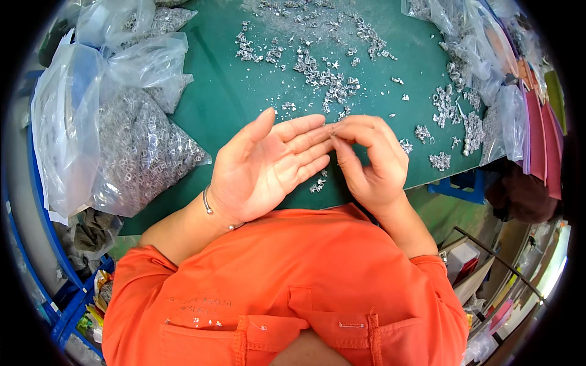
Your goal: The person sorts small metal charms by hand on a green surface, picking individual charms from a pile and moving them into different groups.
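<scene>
My left hand (268,158) is held palm up above the green table (213,85), its fingers stretched out and the palm bare. At its fingertips my right hand (373,155) pinches with thumb and forefinger; whatever sits in the pinch, if anything, is too small to make out. Beyond both hands, small silvery metal pieces (332,82) lie in loose clusters amid pale crumbs. A few more metal pieces (318,185) rest near the table's front edge, below my fingers.
A clear plastic bag (146,146) full of small metal pieces stands at the left. More plastic bags (482,55) line the right side, with clusters of pieces (448,107) beside them. A blue stool (458,186) is below the table's right edge.
</scene>
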A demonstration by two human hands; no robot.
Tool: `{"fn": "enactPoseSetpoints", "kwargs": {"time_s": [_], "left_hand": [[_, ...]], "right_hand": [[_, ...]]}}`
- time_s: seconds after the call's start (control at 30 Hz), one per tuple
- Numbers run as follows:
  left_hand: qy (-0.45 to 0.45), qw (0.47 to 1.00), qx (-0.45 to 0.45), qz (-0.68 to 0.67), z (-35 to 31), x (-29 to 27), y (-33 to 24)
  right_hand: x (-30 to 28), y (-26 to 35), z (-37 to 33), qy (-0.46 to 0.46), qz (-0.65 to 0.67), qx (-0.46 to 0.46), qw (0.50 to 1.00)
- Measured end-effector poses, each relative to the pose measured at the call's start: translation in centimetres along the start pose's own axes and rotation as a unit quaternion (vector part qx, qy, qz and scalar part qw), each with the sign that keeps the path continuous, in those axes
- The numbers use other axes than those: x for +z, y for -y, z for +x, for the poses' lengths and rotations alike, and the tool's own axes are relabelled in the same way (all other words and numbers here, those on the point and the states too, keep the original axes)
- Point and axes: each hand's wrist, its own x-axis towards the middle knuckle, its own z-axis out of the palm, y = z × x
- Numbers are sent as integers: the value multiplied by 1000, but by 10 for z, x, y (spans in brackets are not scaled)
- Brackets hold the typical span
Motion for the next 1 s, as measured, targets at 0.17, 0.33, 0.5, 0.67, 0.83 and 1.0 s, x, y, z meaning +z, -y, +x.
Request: {"fn": "enactPoseSetpoints", "kwargs": {"time_s": [0.17, 0.33, 0.5, 0.67, 0.83, 1.0], "left_hand": [[7, 1000, -11, -2, 0, -9, 0], [-46, 997, 48, -25, 3, -5, -3], [-48, 994, 78, -51, 2, -6, -7], [-53, 991, 104, -65, 2, -8, -9], [-59, 991, 100, -72, 3, -8, -9], [-44, 992, 94, -65, 3, -13, -9]], "right_hand": [[-4, 3, 2, 92, 4, -21, 996], [-8, -10, 19, 46, -110, -3, 993], [-7, -24, 30, 102, -172, 0, 980], [-8, -24, 30, 152, -176, 22, 972], [-3, -18, 32, 110, -145, 10, 983], [19, -7, 33, 137, -28, -37, 989]]}}
